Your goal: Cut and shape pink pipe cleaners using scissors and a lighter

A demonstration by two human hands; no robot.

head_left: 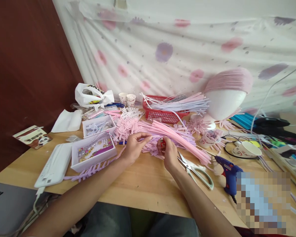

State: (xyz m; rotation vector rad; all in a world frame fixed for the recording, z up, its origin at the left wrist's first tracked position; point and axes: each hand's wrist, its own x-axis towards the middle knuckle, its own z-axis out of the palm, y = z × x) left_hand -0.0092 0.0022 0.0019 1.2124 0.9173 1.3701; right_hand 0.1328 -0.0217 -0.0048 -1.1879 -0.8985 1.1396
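My left hand point(135, 147) is over the middle of the table, thumb and forefinger pinched together. Whatever lies between those fingertips is too small to make out. Facing it, my right hand point(169, 154) is closed around a small red patterned object point(162, 143), mostly covered by the fingers. Behind both hands lies a heap of purple and pink pipe cleaners point(171, 131), with a thick pink bundle point(185, 144) slanting to the right. Scissors point(193, 169) with pale handles rest beside my right wrist.
Left of my hands are a white box of beads point(75, 161), a white power bank point(54, 166) and a purple leafy strip point(88, 172). Behind stands a red basket point(158, 116) of pipe cleaners. To the right are a blue glue gun point(228, 172), a paper cup point(246, 150) and a white head form point(223, 102).
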